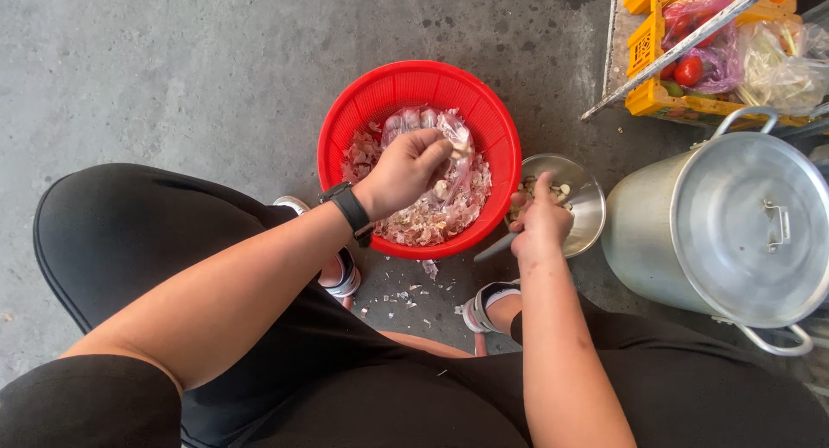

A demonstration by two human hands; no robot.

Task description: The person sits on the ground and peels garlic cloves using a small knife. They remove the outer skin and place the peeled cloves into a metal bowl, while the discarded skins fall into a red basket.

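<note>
Red basket (silver bowl)

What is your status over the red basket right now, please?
Left hand over red basket, pinching a garlic piece. Right hand gripping knife above steel bowl. Nothing in the way.

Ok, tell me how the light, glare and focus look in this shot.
Head view: even daylight, soft shadows; mild glare on the large aluminium pot's lid and small steel bowl; round red plastic basket and both hands sharp; wide-angle lens bends the edges.
</note>
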